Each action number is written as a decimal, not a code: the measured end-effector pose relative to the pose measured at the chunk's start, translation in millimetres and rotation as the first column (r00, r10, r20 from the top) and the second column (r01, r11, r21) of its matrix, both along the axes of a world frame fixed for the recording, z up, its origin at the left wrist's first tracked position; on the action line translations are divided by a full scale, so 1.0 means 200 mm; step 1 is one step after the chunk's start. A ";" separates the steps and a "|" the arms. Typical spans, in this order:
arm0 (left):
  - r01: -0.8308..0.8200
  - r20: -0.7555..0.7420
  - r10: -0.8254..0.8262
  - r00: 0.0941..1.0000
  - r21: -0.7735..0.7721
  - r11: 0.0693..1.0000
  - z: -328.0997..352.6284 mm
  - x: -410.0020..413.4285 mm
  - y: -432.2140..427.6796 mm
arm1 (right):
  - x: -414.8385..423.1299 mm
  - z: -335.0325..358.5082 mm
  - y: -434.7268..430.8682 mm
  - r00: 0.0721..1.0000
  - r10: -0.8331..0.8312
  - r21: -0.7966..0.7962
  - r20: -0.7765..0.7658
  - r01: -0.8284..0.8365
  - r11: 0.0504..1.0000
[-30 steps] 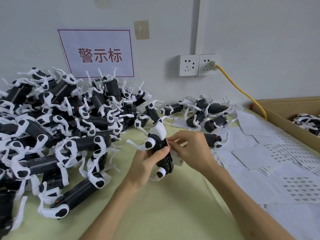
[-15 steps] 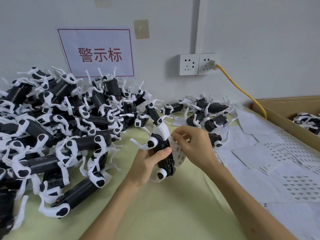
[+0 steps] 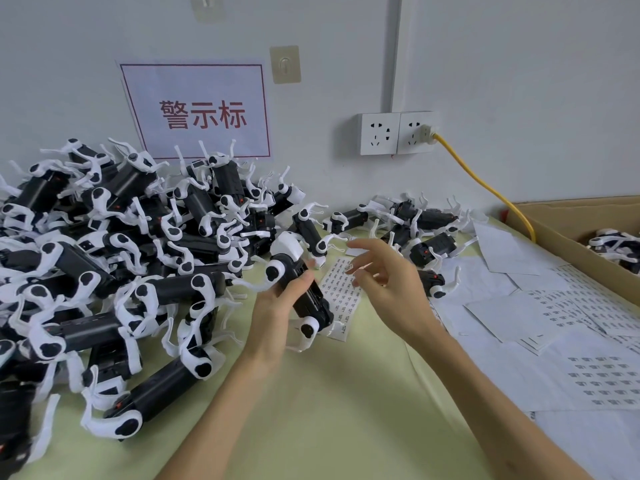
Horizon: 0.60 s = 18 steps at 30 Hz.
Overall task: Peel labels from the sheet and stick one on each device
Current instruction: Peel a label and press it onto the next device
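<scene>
My left hand [image 3: 277, 317] grips a black device with white legs [image 3: 304, 292], held tilted above the green table. A narrow label sheet [image 3: 341, 292] with several rows of small labels shows right behind the device, at my left hand's fingers. My right hand [image 3: 388, 285] hovers just right of the sheet, with fingers loosely spread. A small label [image 3: 348, 269] sits at its thumb and fingertip. A large pile of the same devices [image 3: 121, 265] fills the left of the table.
More devices [image 3: 422, 233] lie at the back by the wall. White backing sheets [image 3: 554, 317] cover the table's right side. A cardboard box [image 3: 568, 237] with devices stands at far right. A yellow cable [image 3: 485, 188] runs from the wall socket.
My right hand has pulled up and to the right, away from the device and sheet, and its fingers have spread. The label sheet is now in plain view. My left hand has kept its grip.
</scene>
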<state>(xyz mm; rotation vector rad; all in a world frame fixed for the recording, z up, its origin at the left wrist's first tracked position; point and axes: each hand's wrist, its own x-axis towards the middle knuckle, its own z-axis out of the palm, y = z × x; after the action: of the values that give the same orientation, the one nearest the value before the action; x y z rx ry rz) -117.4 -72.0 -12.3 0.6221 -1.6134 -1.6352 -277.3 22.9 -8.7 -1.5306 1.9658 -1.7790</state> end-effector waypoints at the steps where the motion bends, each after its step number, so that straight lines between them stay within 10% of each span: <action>1: 0.047 -0.014 -0.047 0.999 0.000 0.999 0.00 0.00 0.00 | 0.00 -0.01 0.00 0.999 0.014 0.012 -0.029 -0.014 1.000; 9: 0.211 -0.024 -0.211 0.977 0.047 0.976 -0.01 0.00 0.03 | -0.01 -0.04 -0.02 0.987 -0.070 0.031 -0.146 0.075 0.997; 18: 0.247 -0.139 -0.232 0.963 0.099 0.964 -0.04 -0.01 0.00 | 0.02 -0.02 -0.03 0.951 -0.060 0.059 0.303 0.044 0.997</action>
<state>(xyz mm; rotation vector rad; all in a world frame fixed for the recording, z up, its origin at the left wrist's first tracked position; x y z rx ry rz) -119.2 -71.9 -20.1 0.3819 -1.5581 -1.9155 -273.9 16.8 -12.6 -1.1172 1.8980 -1.8376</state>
